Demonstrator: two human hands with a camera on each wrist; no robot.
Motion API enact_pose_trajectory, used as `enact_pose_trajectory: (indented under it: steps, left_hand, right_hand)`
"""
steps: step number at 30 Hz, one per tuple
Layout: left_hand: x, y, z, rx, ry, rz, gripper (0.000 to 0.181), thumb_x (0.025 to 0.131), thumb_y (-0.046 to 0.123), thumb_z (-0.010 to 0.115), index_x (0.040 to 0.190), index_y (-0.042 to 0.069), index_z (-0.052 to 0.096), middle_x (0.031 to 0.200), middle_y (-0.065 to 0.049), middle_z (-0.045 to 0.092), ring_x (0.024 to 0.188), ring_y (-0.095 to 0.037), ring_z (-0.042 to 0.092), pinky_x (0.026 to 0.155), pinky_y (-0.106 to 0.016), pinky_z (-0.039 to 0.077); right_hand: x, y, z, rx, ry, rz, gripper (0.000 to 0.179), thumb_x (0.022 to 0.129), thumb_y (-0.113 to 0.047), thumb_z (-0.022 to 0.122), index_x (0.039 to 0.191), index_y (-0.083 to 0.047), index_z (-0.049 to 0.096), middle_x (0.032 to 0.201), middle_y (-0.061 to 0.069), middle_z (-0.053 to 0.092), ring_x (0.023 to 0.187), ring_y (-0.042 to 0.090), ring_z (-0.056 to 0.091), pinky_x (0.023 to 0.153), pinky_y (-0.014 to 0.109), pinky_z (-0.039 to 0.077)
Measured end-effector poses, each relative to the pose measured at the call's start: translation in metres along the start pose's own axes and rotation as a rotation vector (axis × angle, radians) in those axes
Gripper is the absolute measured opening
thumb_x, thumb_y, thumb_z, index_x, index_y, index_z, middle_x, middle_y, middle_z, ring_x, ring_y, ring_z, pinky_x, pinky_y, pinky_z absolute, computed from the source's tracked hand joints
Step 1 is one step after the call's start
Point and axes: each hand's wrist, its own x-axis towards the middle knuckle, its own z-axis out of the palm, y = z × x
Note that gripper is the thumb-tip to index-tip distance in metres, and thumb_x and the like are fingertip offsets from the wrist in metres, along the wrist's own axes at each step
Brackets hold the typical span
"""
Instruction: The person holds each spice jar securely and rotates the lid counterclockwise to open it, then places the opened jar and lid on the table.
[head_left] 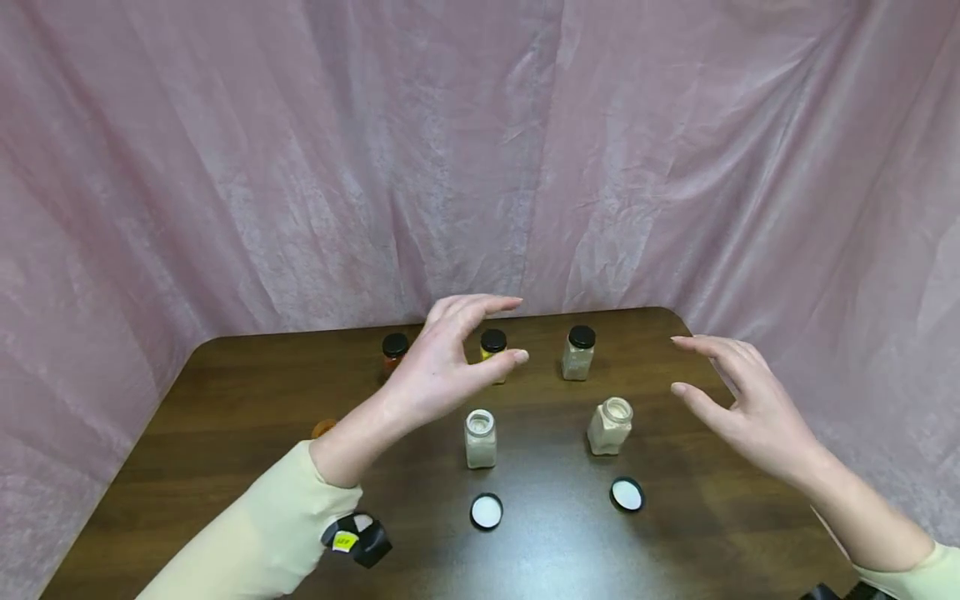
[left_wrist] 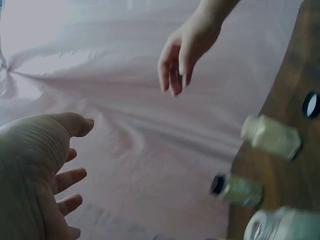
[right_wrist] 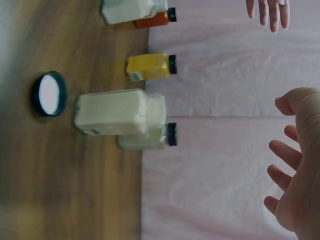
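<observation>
My left hand is held in the air above the table, fingers extended and thumb apart, gripping nothing. Below it stands an uncapped glass jar with pale contents. My right hand hovers at the right, its fingers loosely spread and holding nothing. Nearest to it is another uncapped jar, filled with cream-coloured powder. In front of the jars lie two black lids, one at the left and one at the right, white inner faces up. The right wrist view shows the cream powder jar upright on the table.
Along the back stand black-capped jars: a red one partly behind the left hand, a yellow one, and one with pale greenish contents. An orange object is mostly hidden by the left forearm. Pink curtain hangs behind the wooden table.
</observation>
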Motion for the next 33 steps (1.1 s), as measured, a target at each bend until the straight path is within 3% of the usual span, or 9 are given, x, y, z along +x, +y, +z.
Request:
enact_pose_trajectory:
  steps: [9,13,20,27,33]
  left_hand:
    - [-0.009,-0.023,-0.055,0.025,0.057,-0.108,0.061,0.091,0.044,0.077,0.146,0.031,0.055,0.144,0.01,0.054,0.139,-0.016,0.039,0.111,-0.047,0.034]
    - [-0.012,-0.034,-0.069,0.025,0.068,-0.154,0.062,0.092,0.047,0.076,0.147,0.031,0.053,0.144,0.008,0.053,0.14,-0.018,0.038,0.111,-0.051,0.034]
    - [-0.013,-0.057,-0.088,0.016,0.042,-0.21,0.066,0.092,0.049,0.074,0.15,0.029,0.049,0.147,0.003,0.052,0.144,-0.023,0.035,0.114,-0.056,0.028]
    - [-0.014,-0.1,-0.106,-0.041,0.013,-0.273,0.072,0.094,0.042,0.075,0.154,0.018,0.043,0.149,-0.004,0.05,0.144,-0.023,0.036,0.119,-0.053,0.019]
    - [-0.021,-0.142,-0.115,-0.064,-0.047,-0.372,0.082,0.094,0.046,0.073,0.158,0.014,0.034,0.157,-0.012,0.042,0.146,-0.034,0.03,0.116,-0.06,0.023]
  right_hand:
    - [0.04,-0.02,-0.003,-0.042,-0.004,-0.144,0.057,0.086,-0.008,0.082,0.138,-0.02,0.063,0.136,0.001,0.061,0.129,0.024,0.045,0.102,0.022,0.028]
    - [0.056,-0.03,-0.004,-0.049,-0.012,-0.184,0.055,0.086,-0.01,0.081,0.137,-0.018,0.064,0.135,0.004,0.061,0.13,0.027,0.046,0.105,0.032,0.03]
    - [0.08,-0.043,0.005,-0.02,-0.043,-0.185,0.051,0.089,-0.014,0.081,0.136,-0.019,0.064,0.134,0.002,0.062,0.131,0.025,0.046,0.105,0.044,0.033]
    - [0.106,-0.054,0.02,-0.028,-0.1,-0.193,0.044,0.093,-0.021,0.077,0.135,-0.019,0.065,0.134,-0.004,0.064,0.13,0.022,0.047,0.105,0.047,0.034]
    - [0.127,-0.065,0.037,-0.041,-0.151,-0.217,0.042,0.095,-0.027,0.074,0.135,-0.018,0.064,0.135,-0.005,0.063,0.13,0.022,0.047,0.106,0.049,0.033]
